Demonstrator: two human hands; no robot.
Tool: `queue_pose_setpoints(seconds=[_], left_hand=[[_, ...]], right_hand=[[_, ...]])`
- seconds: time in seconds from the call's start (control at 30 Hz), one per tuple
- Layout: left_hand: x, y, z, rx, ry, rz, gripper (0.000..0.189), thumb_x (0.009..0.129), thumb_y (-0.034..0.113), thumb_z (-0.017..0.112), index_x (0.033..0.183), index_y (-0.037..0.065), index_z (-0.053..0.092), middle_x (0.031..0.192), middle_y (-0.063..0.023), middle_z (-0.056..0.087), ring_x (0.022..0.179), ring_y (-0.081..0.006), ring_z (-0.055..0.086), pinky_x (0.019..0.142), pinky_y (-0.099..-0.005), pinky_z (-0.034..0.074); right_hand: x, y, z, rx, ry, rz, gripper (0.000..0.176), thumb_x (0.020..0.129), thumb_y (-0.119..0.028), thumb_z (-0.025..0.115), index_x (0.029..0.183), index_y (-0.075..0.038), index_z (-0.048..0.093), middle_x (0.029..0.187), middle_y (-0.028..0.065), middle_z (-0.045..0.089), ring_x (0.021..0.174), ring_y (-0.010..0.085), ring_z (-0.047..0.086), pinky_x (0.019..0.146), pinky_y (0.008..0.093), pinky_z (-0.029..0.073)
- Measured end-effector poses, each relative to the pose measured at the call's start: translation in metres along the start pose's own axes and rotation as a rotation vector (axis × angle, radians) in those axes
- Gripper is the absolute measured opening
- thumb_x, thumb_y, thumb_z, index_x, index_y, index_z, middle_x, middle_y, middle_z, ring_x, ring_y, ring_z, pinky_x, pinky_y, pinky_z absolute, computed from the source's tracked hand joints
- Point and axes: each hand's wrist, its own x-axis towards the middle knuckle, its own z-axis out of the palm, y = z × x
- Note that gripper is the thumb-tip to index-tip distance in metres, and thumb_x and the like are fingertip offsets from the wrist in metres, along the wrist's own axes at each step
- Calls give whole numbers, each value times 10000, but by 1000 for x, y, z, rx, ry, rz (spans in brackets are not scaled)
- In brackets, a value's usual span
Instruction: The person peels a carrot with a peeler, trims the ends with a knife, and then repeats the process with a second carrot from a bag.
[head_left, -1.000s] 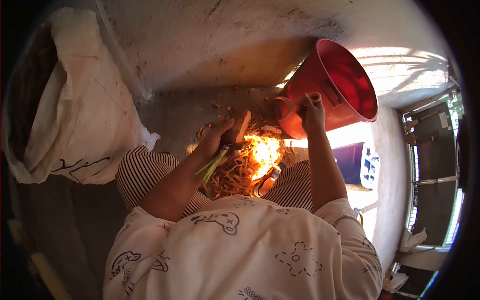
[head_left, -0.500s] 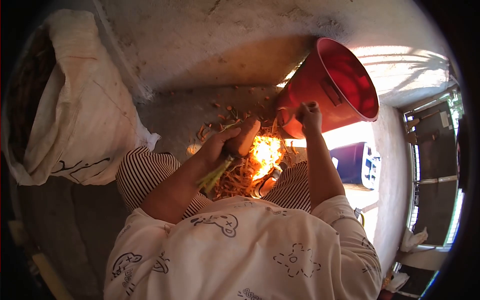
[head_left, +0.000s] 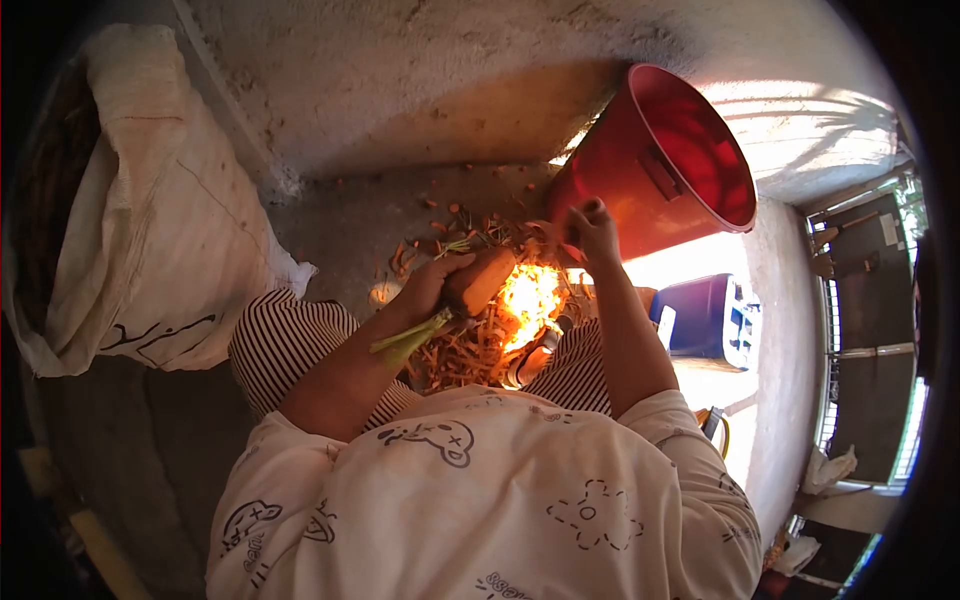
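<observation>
My left hand [head_left: 430, 285] is wrapped round a thick carrot [head_left: 484, 280] with cut green stalks [head_left: 415, 335] hanging back over the wrist. The carrot's broad end points up and to the right. My right hand [head_left: 592, 238], closed, is raised to the right of the carrot and apart from it, before the red bucket. It grips a small thin tool whose kind is too blurred to tell. Below both hands, a heap of orange peelings [head_left: 455, 355] lies on the floor between my legs, part of it in glaring sunlight.
A tilted red bucket [head_left: 640, 180] leans by the wall at the upper right. A large white sack [head_left: 170, 220] with dark contents stands at the left. Near my right knee is a blue container [head_left: 695, 315]. Small scraps dot the concrete floor [head_left: 350, 220].
My right hand has moved slightly left and down, toward the carrot. The carrot has shifted a little, and its stalks now lie across my left wrist.
</observation>
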Motion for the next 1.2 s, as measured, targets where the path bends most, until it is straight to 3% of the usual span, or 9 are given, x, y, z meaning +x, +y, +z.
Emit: queue_pose_setpoints(seconds=[0.07,0.17,0.4,0.5,0.57,0.67,0.83,0.97,1.2], left_hand=[[-9,12,23,79,191,14,382,810,327,443,1045,26,456,743,-89,554,528,-175,565,369,-254,473],[-8,12,17,107,249,-31,368,799,332,461,1002,26,488,738,-82,554,520,-161,559,372,-259,472],[1,1,-10,336,-74,93,350,818,335,426,915,14,528,735,-74,556,543,-136,563,369,-256,459],[-6,6,12,249,155,-8,324,821,311,425,917,17,522,701,-73,555,511,-141,553,370,-258,459],[-5,5,11,173,201,-47,318,816,311,432,923,24,517,676,-66,552,478,-142,540,368,-260,462],[-7,10,21,49,288,-29,319,811,308,441,936,22,507,652,-58,546,437,-143,523,361,-259,464],[0,8,2,65,172,-35,358,811,312,442,966,-8,486,659,-66,540,445,-143,523,343,-240,454],[2,4,-3,208,-17,106,347,804,308,445,921,-13,507,633,-70,545,439,-139,527,327,-229,435],[-1,6,9,73,56,33,317,799,304,444,864,6,533,620,-73,551,420,-136,524,328,-224,420]], right_hand=[[23,31,-51,-246,452,113,110,801,-70,520,770,-75,415,588,38,481,458,99,470,397,212,395],[-4,-10,-3,81,251,-69,101,794,-93,535,813,-70,437,602,44,498,449,104,468,390,210,386],[-59,-25,85,218,-408,101,109,806,-118,515,871,-49,461,759,58,536,585,135,534,484,234,446],[-36,1,57,378,-455,173,117,806,-122,514,875,-42,464,745,65,542,617,144,547,498,242,457],[-12,24,19,362,-19,144,33,816,-91,484,828,-72,461,641,35,512,481,123,488,463,246,415],[3,20,-28,-150,419,99,128,786,-61,533,758,-96,413,591,29,474,439,107,462,371,218,382],[-29,-16,33,316,75,63,99,798,-99,528,847,-71,446,635,38,507,479,120,500,420,222,406],[-59,-16,81,309,-288,149,101,792,-99,539,842,-64,458,680,52,534,489,128,506,445,216,399],[-46,15,65,405,-323,267,118,795,-124,540,856,-50,472,713,62,544,532,124,521,472,242,433]])
